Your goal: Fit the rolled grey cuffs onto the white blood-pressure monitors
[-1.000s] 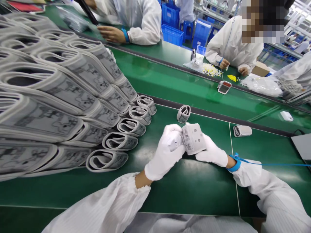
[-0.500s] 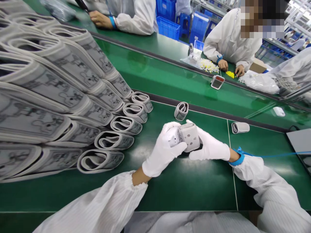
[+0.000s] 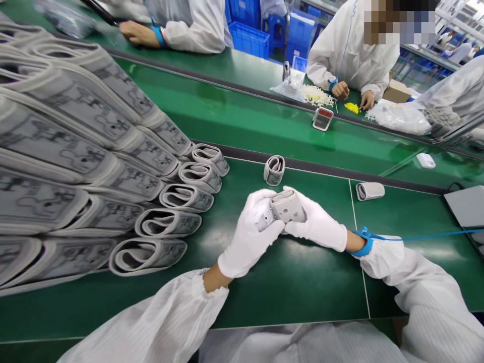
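Both my hands wear white gloves and meet above the green bench. My left hand [image 3: 247, 234] is closed around a small white plastic unit [image 3: 263, 217] with dark slots; its fingers hide most of it. Gripped in my right hand [image 3: 315, 224] is a rolled grey fabric cuff [image 3: 289, 206] with small dark patches on its face. Cuff and unit are side by side, and my left thumb reaches the cuff's lower edge. Whether the two are joined I cannot tell. Just beyond my hands stands another rolled cuff [image 3: 274, 170].
Stacked printed grey cuffs [image 3: 75, 136] fill the left side. One cuff [image 3: 369, 191] lies at the right, near a grey box [image 3: 467, 206]. A white-framed display unit [image 3: 322, 119] and a white piece [image 3: 425, 161] rest across the dark divider. Co-workers' hands [image 3: 340, 91] are by yellow parts [image 3: 352, 108].
The view has shifted slightly, moving the background left and up. My hands keep hold of the unit and cuff; the cuff is tilted a little more and my right fingers cover more of it.
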Motion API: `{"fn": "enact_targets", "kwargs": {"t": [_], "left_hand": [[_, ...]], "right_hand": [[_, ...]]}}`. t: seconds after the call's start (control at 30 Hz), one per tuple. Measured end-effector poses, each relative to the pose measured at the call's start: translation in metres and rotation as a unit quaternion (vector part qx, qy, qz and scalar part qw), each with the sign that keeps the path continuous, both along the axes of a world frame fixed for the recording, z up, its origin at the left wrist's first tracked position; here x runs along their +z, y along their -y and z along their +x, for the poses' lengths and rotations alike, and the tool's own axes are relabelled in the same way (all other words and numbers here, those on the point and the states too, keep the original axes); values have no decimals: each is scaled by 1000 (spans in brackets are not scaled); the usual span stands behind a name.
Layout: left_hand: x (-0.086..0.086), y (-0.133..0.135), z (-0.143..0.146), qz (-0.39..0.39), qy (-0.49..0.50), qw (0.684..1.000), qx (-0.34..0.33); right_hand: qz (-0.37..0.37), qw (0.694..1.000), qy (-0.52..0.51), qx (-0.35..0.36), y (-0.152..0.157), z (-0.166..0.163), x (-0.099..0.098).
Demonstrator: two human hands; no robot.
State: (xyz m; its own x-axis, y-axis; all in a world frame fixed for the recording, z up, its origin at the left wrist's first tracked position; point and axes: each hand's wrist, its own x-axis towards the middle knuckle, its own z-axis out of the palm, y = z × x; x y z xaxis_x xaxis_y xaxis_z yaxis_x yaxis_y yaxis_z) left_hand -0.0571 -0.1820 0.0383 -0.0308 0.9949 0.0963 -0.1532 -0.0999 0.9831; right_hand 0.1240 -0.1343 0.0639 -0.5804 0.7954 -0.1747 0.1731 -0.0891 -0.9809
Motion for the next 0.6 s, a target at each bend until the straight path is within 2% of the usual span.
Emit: {"fn": "enact_targets", "kwargs": {"t": [0.17, 0.4, 0.6], "left_hand": [[1, 0, 0, -4, 23, 999, -22], [-2, 0, -1, -33, 16, 999, -21], [-6, 0, 2, -28, -68, 997, 17]], "right_hand": [[4, 999, 5, -43, 7, -4, 2], [1, 997, -20, -73, 13, -8, -8], [-26, 995, -94, -12, 11, -7, -18]]}}
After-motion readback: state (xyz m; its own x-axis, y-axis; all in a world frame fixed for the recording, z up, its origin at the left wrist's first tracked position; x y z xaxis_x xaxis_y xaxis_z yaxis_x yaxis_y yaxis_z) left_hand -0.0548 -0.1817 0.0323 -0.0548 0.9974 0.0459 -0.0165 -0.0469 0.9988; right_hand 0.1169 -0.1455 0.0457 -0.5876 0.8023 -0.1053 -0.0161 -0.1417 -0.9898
